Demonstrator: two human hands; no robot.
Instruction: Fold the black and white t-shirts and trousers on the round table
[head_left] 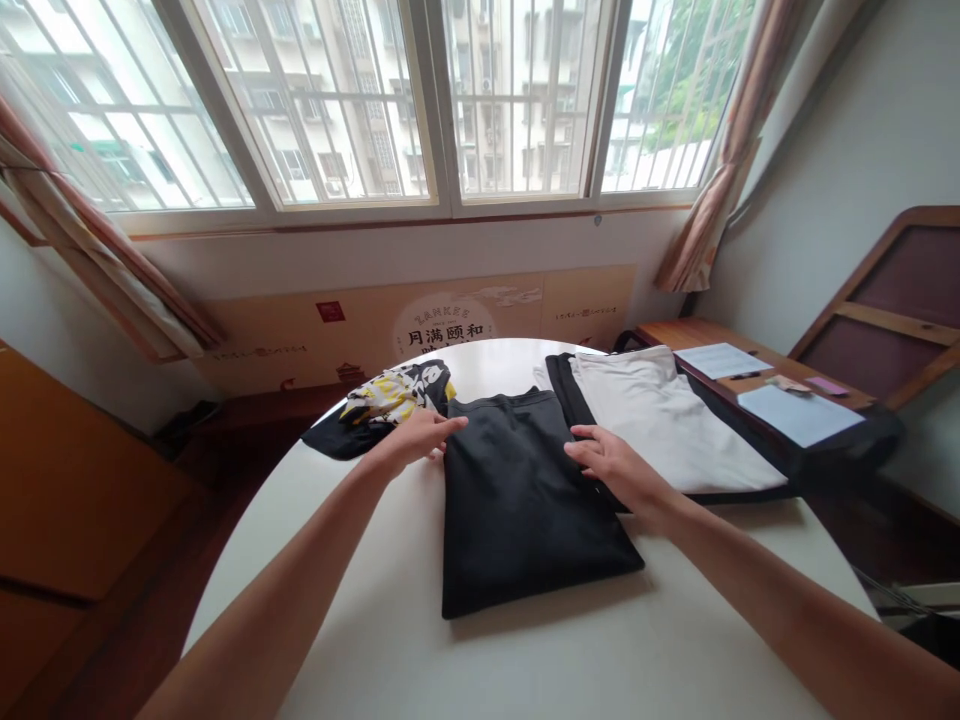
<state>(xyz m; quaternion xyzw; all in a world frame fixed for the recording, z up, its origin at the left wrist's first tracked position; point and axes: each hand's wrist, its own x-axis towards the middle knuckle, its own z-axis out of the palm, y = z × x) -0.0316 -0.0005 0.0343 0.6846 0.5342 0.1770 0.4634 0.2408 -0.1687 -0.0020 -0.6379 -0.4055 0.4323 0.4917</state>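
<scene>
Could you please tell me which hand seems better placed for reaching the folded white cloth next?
Probably the right hand: it is nearer the folded white cloth, at the right edge of the folded black cloth, while the left hand is at the black cloth's left edge.

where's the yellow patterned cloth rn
In the head view, the yellow patterned cloth lies crumpled at the far left on the white table, beyond the left hand and left of the folded black garment.

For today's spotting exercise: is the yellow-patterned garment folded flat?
No, the yellow-patterned garment lies bunched up beside the left hand.
</scene>
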